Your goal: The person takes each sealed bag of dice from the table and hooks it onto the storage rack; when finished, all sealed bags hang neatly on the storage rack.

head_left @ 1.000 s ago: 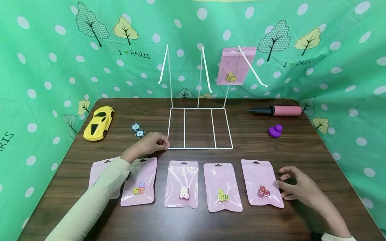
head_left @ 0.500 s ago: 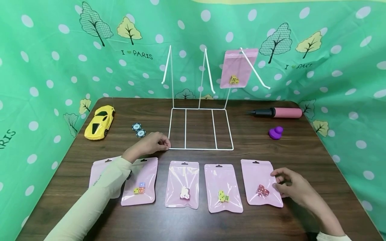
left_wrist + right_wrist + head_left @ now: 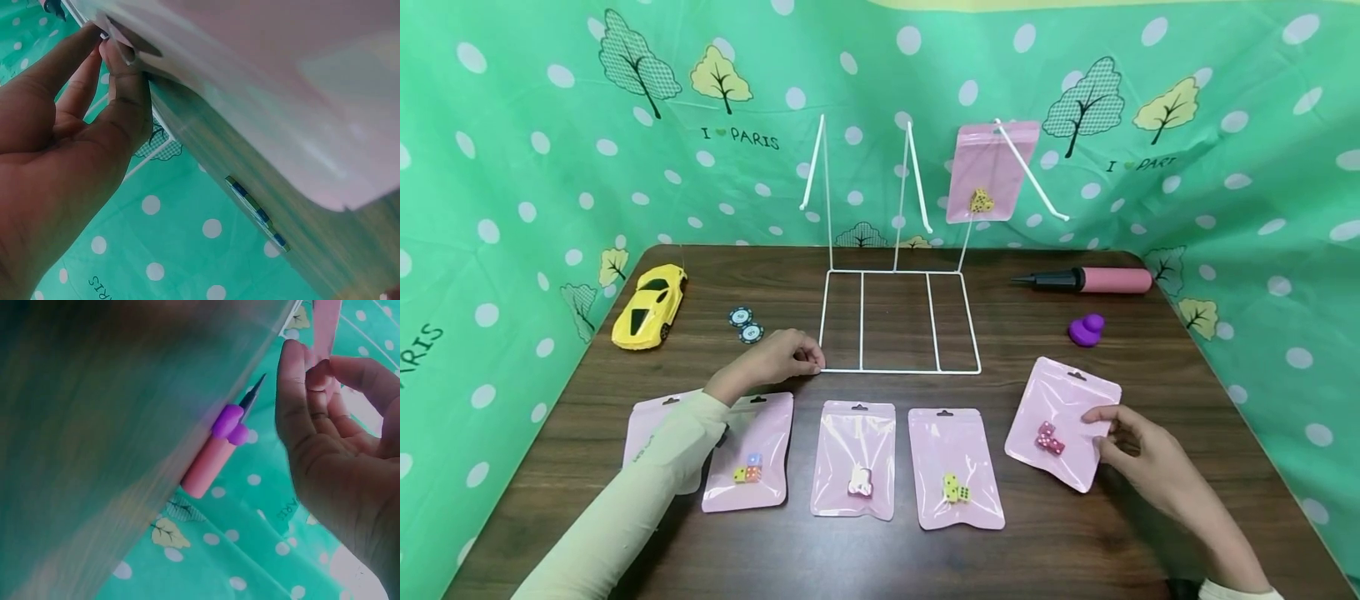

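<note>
My left hand [image 3: 773,360] pinches the front left corner of a white wire display rack [image 3: 898,372]; in the left wrist view its fingertips [image 3: 94,30] meet at the wire. A pink zip pouch with red dice [image 3: 1078,392] is tilted, and my right hand [image 3: 1142,454] grips its right edge between thumb and fingers. From the rack's right hook hangs a pink pouch with yellow dice [image 3: 988,162]. Along the front lie a pouch with yellow-green dice [image 3: 951,442], a pouch with a whitish trinket [image 3: 853,437] and a pouch with mixed dice [image 3: 760,429]. My left sleeve partly covers another pouch [image 3: 643,425].
A yellow toy car [image 3: 650,307] stands at the far left, with two poker chips [image 3: 741,317] to its right. Back right are a pink and black hand pump [image 3: 1112,280] and a purple rubber duck [image 3: 1086,331]. A green patterned curtain [image 3: 880,50] surrounds the wooden table [image 3: 865,567].
My right hand has moved to the pouch with red dice and taken its edge. That pouch has swung clockwise and shifted away from the front edge. My left hand stays at the rack corner.
</note>
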